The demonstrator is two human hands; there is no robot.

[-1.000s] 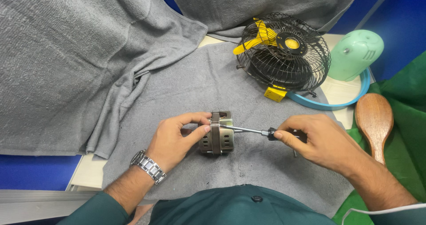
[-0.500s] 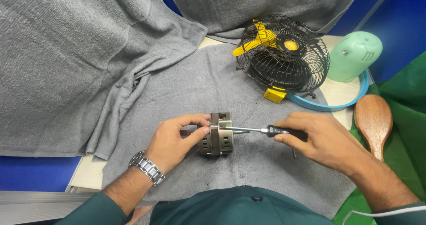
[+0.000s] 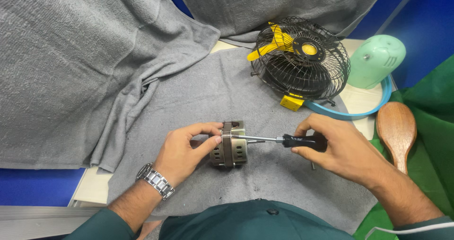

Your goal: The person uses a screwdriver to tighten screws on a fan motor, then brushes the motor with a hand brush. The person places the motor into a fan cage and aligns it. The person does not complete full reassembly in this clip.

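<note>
Motor (image 3: pixel 230 144) first, since our hands meet on it: a small metal housing with slotted sides, lying on its side near the front edge of the tabletop (image 3: pixel 90 188), on the grey towel (image 3: pixel 198 88) that covers most of the surface.

By size, the towel comes first. It spreads from the left edge across the middle, with folds bunched at the back left, and a second grey cloth (image 3: pixel 283 3) hangs at the back. Green cloth (image 3: pixel 435 102) lies along the right edge.

Next is the black wire fan cage (image 3: pixel 302 60) with yellow blades, standing towards the back right on the towel. Just right of it sits a mint green cover (image 3: pixel 378 60), resting inside a blue ring (image 3: pixel 350 114) that curves under the cage's edge. A wooden brush (image 3: pixel 396 126) lies at the right edge, partly on the green cloth.

Our left hand (image 3: pixel 187 150) is closed around the motor's left side, thumb and fingers gripping the housing, a metal watch (image 3: pixel 155 179) on the wrist. Our right hand (image 3: pixel 343 147) is clenched on the black handle of a screwdriver (image 3: pixel 283 139), held level, its shaft reaching left to the motor's upper right face. Whether the tip sits in a screw, we cannot tell. A small dark part (image 3: pixel 312 165) peeps out below the right hand, too hidden to identify.
</note>
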